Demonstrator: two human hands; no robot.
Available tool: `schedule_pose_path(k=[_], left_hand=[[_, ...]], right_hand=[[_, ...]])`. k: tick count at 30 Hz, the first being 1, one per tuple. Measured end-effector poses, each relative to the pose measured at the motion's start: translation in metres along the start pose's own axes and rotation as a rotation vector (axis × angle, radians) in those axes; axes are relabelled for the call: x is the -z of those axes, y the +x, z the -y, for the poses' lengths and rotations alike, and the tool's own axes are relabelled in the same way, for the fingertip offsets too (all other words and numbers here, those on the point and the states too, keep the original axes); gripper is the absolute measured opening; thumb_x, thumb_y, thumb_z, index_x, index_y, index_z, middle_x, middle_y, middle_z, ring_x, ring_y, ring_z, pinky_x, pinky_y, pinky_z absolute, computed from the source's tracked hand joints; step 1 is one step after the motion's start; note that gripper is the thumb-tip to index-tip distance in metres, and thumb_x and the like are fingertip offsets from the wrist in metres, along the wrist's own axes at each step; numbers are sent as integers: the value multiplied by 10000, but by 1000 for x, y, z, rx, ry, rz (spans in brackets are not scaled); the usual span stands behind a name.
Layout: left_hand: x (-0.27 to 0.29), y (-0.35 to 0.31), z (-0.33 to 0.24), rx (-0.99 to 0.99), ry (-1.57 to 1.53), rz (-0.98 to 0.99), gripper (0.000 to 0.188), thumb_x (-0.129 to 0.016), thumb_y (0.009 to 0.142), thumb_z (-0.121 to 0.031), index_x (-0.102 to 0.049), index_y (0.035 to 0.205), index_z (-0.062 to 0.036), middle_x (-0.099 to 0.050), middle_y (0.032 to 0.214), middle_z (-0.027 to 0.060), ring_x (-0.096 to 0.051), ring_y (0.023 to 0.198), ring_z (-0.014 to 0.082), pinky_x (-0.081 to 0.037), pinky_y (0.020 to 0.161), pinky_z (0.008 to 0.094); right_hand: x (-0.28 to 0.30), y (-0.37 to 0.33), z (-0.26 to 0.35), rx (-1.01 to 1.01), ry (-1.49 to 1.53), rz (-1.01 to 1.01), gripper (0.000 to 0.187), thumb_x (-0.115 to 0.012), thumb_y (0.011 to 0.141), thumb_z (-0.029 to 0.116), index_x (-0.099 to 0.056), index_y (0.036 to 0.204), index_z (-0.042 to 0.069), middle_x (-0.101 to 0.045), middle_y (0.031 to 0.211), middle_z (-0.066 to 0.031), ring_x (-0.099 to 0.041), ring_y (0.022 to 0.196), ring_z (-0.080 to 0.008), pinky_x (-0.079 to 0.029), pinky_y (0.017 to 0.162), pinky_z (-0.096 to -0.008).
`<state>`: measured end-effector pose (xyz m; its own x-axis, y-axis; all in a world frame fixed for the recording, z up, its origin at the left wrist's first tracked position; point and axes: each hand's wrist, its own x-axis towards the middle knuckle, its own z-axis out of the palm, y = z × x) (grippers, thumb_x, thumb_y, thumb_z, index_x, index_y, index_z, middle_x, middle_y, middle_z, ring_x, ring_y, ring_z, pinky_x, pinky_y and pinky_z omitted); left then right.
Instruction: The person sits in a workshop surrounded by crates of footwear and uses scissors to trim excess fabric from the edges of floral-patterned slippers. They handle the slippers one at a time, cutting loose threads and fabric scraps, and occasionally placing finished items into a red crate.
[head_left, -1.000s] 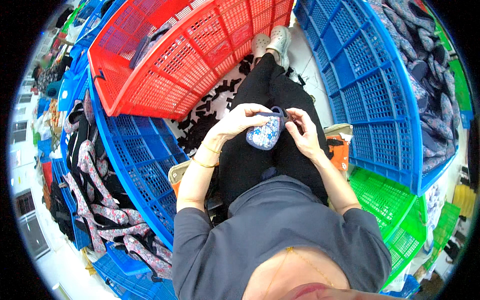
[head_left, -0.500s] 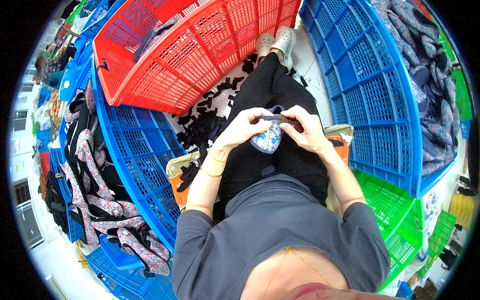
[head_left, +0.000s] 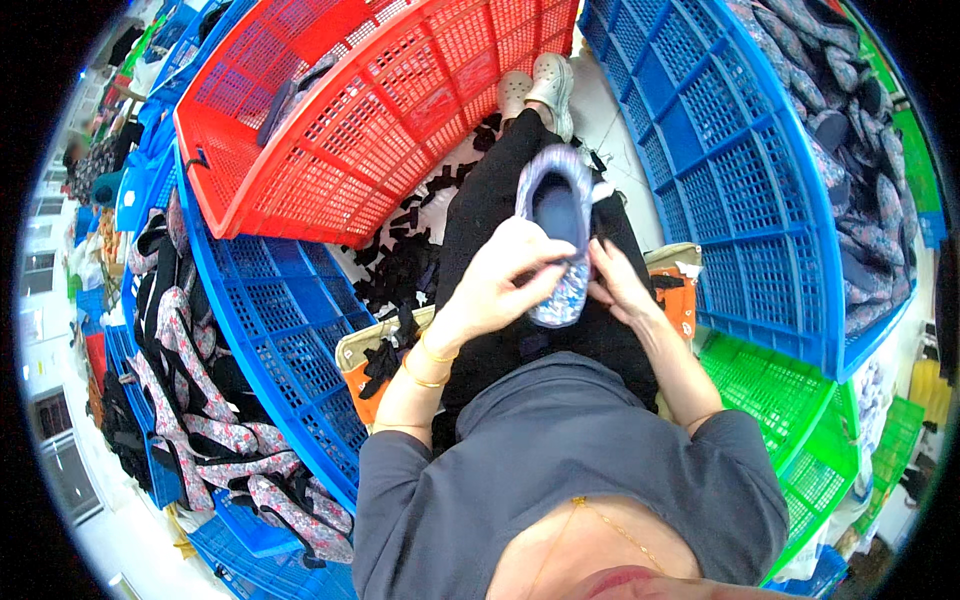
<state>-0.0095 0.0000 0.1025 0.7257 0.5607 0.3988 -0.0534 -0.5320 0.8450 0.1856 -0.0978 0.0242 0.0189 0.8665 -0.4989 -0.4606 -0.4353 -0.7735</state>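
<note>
A blue-and-white floral fabric slipper point(head_left: 560, 300) with a dark blue lining is above my lap, its opening facing up. My left hand point(head_left: 512, 272) grips its left side, the thumb and fingers closed at the rim of the opening. At its right side is my right hand point(head_left: 622, 284), fingers bent against the fabric and partly hidden behind it. A small white piece point(head_left: 602, 191) shows just right of the slipper; I cannot make out what it is.
A red crate point(head_left: 400, 110) stands ahead, with blue crates left point(head_left: 285, 330) and right point(head_left: 720, 180). Floral slippers point(head_left: 215, 420) are heaped at left, more point(head_left: 860, 220) at right. Black scraps point(head_left: 400, 262) litter the floor. Green crates point(head_left: 770, 390) stand at right.
The slipper has swung from a bunched position, with both hands pinching its edge, to lying lengthwise with its opening in sight. The left hand has moved down its side; the right hand has dropped lower.
</note>
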Motion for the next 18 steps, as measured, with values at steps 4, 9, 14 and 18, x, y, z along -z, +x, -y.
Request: schedule_pose_path(k=[4,9,14,18], left_hand=[[-32,3,1,-278,281,2,314,-727,702,-34,-692,1009,-93,-552,840,21,-535,860,238,-444,813,358],[-53,-10,11,-320,508,-138,299,-751,679,-45,-685,966,-96,-605,871,3,-577,912,215,-451,825,352],[-67,-22,16,-269,523,-300,211,-770,697,-49,-659,870,-96,-679,924,-1,-612,943,195,-444,845,346],[-63,-20,22,-179,394,-275,226,-787,701,-52,-640,868,-86,-682,930,17,-614,955,215,-443,868,342]], right_hand=[[-14,6,-12,87,588,321,742,-279,938,680,-469,1369,107,-602,1239,-94,-606,1105,-198,-519,927,-362],[-12,34,-19,241,511,117,816,-307,911,716,-514,1272,15,-617,1142,-153,-627,1024,-239,-527,885,-380],[-13,38,1,354,343,166,928,-264,832,813,-558,1166,-2,-639,1017,-124,-644,852,-192,-529,781,-311],[10,58,-19,389,238,-17,896,-296,842,785,-556,1176,-4,-648,979,-116,-646,822,-191,-538,776,-313]])
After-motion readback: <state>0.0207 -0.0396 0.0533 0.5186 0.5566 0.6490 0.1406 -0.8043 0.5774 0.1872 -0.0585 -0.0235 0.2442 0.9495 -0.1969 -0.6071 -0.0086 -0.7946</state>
